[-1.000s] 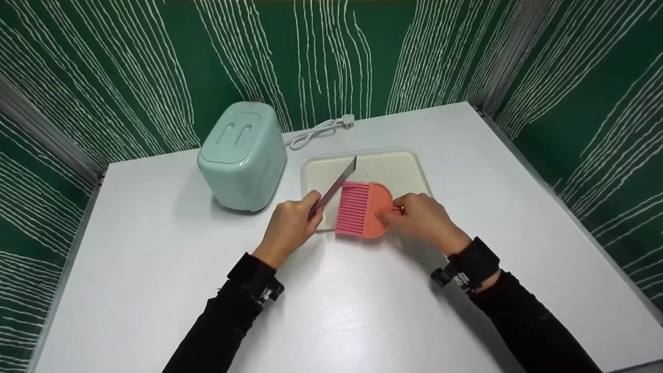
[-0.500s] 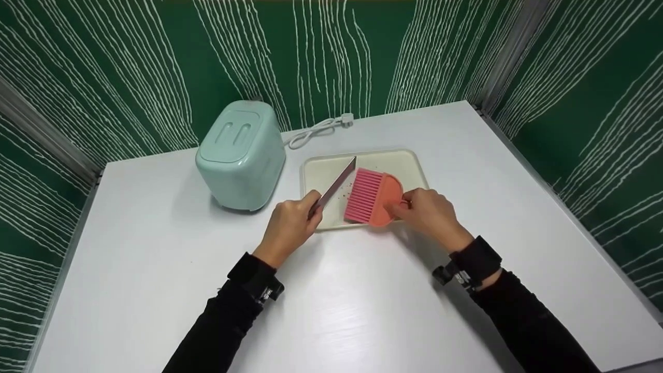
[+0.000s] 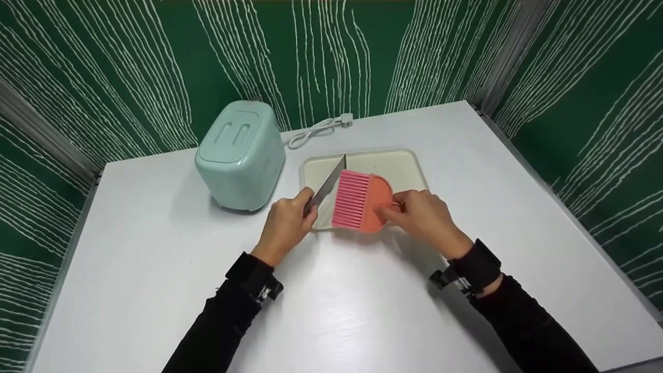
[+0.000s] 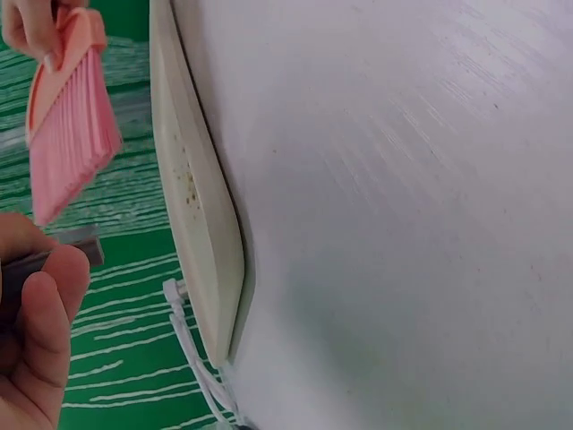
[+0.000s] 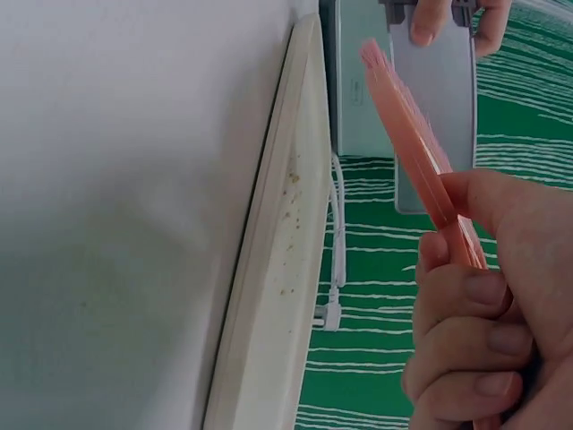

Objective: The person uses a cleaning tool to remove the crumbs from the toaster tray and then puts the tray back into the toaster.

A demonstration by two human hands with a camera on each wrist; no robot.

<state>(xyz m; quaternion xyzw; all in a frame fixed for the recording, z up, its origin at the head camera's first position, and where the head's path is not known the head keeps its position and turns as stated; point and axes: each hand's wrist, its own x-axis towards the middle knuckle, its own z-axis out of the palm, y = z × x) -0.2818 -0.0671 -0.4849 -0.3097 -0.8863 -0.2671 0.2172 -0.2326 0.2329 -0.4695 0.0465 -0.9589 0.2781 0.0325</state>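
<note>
My left hand [image 3: 287,223] grips one end of a thin grey crumb tray [image 3: 327,182], held tilted on edge above the cream serving tray [image 3: 399,168]. From the right wrist view the crumb tray [image 5: 436,116] shows its broad flat face. My right hand [image 3: 422,215] pinches a small brush [image 3: 378,202] by its orange body. Its pink bristles point left, close beside the crumb tray and over the serving tray's front part. Brownish crumbs [image 4: 191,193] lie scattered on the serving tray; the brush hides part of it in the head view.
A mint-green toaster [image 3: 235,155] stands left of the serving tray. Its white cord and plug [image 3: 316,131] lie behind on the white table [image 3: 331,311]. Green walls [image 3: 279,52] with white drip lines enclose the back and sides.
The brush went right and away from me over the serving tray, then back left toward the crumb tray. In the last half second the left hand and crumb tray shifted slightly left.
</note>
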